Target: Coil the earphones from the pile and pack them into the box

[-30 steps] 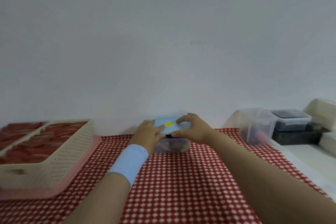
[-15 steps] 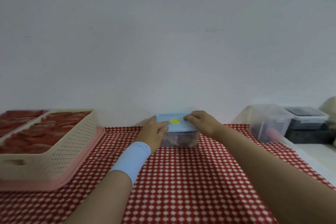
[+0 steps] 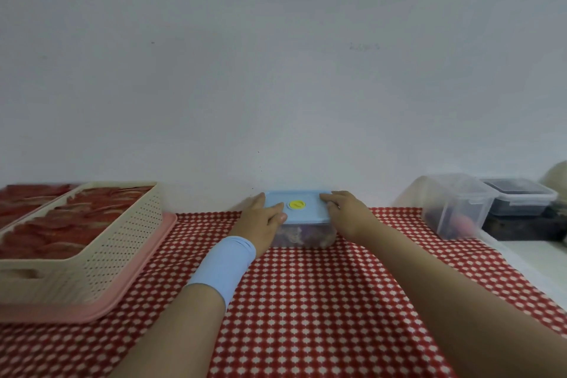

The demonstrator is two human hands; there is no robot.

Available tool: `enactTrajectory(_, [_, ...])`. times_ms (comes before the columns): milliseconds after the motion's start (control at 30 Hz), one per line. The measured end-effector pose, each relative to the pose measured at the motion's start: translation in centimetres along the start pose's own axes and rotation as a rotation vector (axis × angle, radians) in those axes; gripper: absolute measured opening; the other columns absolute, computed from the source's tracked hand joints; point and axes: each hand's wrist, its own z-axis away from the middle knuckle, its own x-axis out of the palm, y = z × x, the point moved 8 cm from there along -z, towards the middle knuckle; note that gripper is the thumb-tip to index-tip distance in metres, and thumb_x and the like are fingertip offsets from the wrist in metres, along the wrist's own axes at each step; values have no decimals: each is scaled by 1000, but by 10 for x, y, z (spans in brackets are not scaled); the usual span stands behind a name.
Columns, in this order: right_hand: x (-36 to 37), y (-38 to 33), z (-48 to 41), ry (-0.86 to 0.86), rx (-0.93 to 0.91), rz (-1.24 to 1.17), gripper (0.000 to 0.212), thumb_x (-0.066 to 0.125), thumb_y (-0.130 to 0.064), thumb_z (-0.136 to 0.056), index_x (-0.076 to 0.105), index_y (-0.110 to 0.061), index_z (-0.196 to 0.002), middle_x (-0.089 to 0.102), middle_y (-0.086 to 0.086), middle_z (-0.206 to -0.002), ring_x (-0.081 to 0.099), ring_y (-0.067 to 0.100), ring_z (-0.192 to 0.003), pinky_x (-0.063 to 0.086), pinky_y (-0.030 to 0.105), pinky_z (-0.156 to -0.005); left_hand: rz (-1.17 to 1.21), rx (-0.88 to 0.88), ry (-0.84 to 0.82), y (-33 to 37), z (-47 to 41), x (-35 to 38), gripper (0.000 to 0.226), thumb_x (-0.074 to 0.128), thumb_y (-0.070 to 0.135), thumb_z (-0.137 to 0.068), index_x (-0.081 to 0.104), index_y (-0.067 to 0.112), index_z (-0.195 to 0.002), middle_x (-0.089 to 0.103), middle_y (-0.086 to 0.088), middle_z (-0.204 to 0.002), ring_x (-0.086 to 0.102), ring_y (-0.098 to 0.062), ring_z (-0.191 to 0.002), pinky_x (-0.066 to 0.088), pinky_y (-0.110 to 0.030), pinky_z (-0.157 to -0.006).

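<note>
Far out to the left of your left hand sits a cream perforated plastic basket (image 3: 122,233) nested on a pink plastic tray (image 3: 150,255), filled with flat red pieces that are too blurred to name.

Your left hand (image 3: 260,222), with a light-blue fabric wristband (image 3: 224,267) just behind it, grips the left end of the clear rectangular plastic box (image 3: 306,236). The thumb lies on top and the fingers reach round the far corner.

The box stands between your two hands on the red-and-white checked cloth (image 3: 306,301) that covers the tabletop, close to the wall. Its light-blue lid (image 3: 310,212) is on, and a round yellow disc (image 3: 296,205) at the centre of the lid sits just beside your left thumb. Pale and purplish shapes show through the box's front wall, but I cannot make out what they are.

Your right hand (image 3: 346,215) clasps the right end of the box, its fingers curled over the lid's edge. The hands are apart, one at each end.

Well to the right of your right hand stands a clear open plastic tub (image 3: 454,205) with something reddish inside. Just beyond it, a clear lidded container with dark contents (image 3: 518,196) sits on a dark block.
</note>
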Motion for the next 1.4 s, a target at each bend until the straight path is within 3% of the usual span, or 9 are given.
enactTrajectory(200, [4, 6, 7, 36, 14, -55, 45, 32, -17, -108, 42, -12, -152, 31, 7, -162, 34, 26, -144, 22, 29, -116, 68, -20, 27, -4, -1, 4, 50, 44, 39, -103, 38, 25, -151, 3, 1, -166, 8, -17, -152, 12, -32, -120])
enactTrajectory(500, [3, 0, 1, -52, 24, 93, 47, 30, -21, -107, 40, -17, -153, 28, 4, -164, 34, 25, -145, 22, 28, -116, -44, -70, -59, -9, -5, 8, 49, 23, 42, -107, 32, 29, -153, 3, 2, -166, 11, -17, -151, 12, -32, -120])
enactTrajectory(633, [4, -3, 3, -71, 10, 116, 46, 30, -26, -108, 40, -16, -152, 24, 8, -164, 31, 25, -147, 20, 31, -119, -92, -61, -60, -4, -4, 4, 46, 26, 34, -107, 35, 26, -151, 11, 1, -164, 14, -18, -150, 14, -31, -119])
enactTrajectory(767, [3, -10, 5, -61, -27, 152, 41, 33, -27, -108, 51, -12, -143, 29, 10, -156, 38, 24, -140, 29, 32, -114, -129, -93, -18, -3, -13, -4, 42, 34, 41, -104, 47, 25, -142, 33, -8, -150, 30, -26, -138, 27, -37, -115])
enactTrajectory(867, [1, -7, 3, -53, -31, 148, 42, 36, -30, -108, 51, -14, -144, 38, 5, -153, 39, 21, -139, 31, 32, -112, -10, -99, -8, -4, -15, 2, 48, 39, 44, -103, 40, 22, -145, 20, -7, -156, 25, -25, -144, 22, -36, -117])
enactTrajectory(1033, [4, -5, 2, -69, -22, 41, 45, 40, -29, -108, 44, -12, -149, 32, 7, -158, 30, 19, -145, 20, 25, -114, 74, -113, 28, -10, -13, 9, 57, 32, 39, -106, 20, 16, -155, 6, -2, -165, 18, -19, -149, 19, -32, -117])
enactTrajectory(1100, [4, -5, 2, -20, -9, -60, 47, 46, -25, -106, 42, -7, -149, 34, 11, -157, 29, 23, -146, 19, 25, -115, 192, -126, 92, -12, -11, 7, 59, 41, 35, -104, 19, 15, -155, 15, -3, -164, 22, -20, -148, 20, -32, -117])
enactTrajectory(1233, [7, 20, 2, 133, 187, -429, 53, 66, -28, -95, 51, -12, -143, 57, 11, -138, 59, 27, -120, 48, 40, -103, 563, -211, 171, -27, -10, 11, 59, 60, 31, -96, 35, 18, -148, 50, -1, -143, 52, -18, -123, 40, -28, -100])
enactTrajectory(1400, [12, 24, 2, 142, 222, -574, 33, 67, -22, -94, 67, -9, -124, 70, 6, -113, 66, 22, -99, 53, 31, -82, 604, -183, 163, -31, -18, 17, 46, 63, 33, -93, 51, 20, -136, 64, 1, -125, 61, -16, -110, 45, -27, -91])
